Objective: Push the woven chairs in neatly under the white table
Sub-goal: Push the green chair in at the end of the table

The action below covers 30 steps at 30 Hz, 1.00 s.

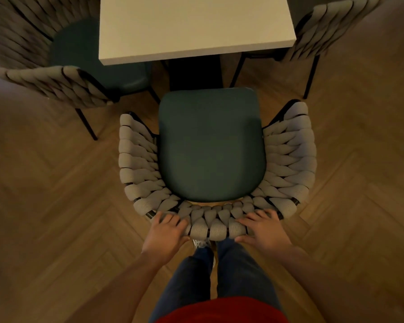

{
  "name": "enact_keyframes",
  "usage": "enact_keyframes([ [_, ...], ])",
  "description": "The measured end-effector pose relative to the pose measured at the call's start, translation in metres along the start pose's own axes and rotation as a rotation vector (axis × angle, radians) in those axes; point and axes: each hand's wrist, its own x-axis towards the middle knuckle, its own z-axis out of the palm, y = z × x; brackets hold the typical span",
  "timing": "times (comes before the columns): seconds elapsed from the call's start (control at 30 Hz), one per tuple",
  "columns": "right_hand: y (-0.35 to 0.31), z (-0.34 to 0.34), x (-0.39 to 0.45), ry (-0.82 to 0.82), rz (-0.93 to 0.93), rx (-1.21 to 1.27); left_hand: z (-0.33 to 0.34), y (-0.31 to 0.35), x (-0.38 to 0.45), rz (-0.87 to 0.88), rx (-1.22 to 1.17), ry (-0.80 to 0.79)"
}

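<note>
**Both hands on the back of the near chair**

The near chair stands square to the end of the white table, its dark green seat wholly out in the open, the front edge just short of the tabletop's near edge. Thick grey woven bands wrap its curved back and sides over a thin black frame, and the weave runs in fat twisted loops all the way round.

The person stands right behind it, in jeans and a red top, one pale shoe showing under the back rail. The left hand lies on the left part of the back rail, fingers spread over the top of the weave and thumb low at the outer side. The right hand mirrors it on the right part, fingers fanned flat across the loops, thumb below the rail. Both rest wide on the chair back; whether they truly clasp it I cannot tell.

The left chair sits angled at the table's left side, its green seat partly under the top. The right chair is tucked closer at the right side, only its woven back and black legs showing. The floor is herringbone wood.
</note>
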Motion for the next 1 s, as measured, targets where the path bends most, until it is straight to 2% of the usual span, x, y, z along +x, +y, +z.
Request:
enact_keyframes([
  [0.47,0.002,0.004,-0.016,-0.093,-0.044,0.054,0.006,0.016,-0.023,-0.028,-0.055,-0.011],
  [0.6,0.003,0.005,-0.014,-0.043,-0.053,0.036,0.011,0.013,-0.022,-0.017,-0.068,0.010],
  [0.7,0.005,0.003,-0.010,-0.086,-0.052,0.060,0.011,0.010,-0.017,-0.015,-0.066,0.010],
  [1.0,0.014,-0.006,-0.002,-0.069,-0.055,0.049,0.007,0.011,-0.007,-0.032,-0.094,-0.023],
])
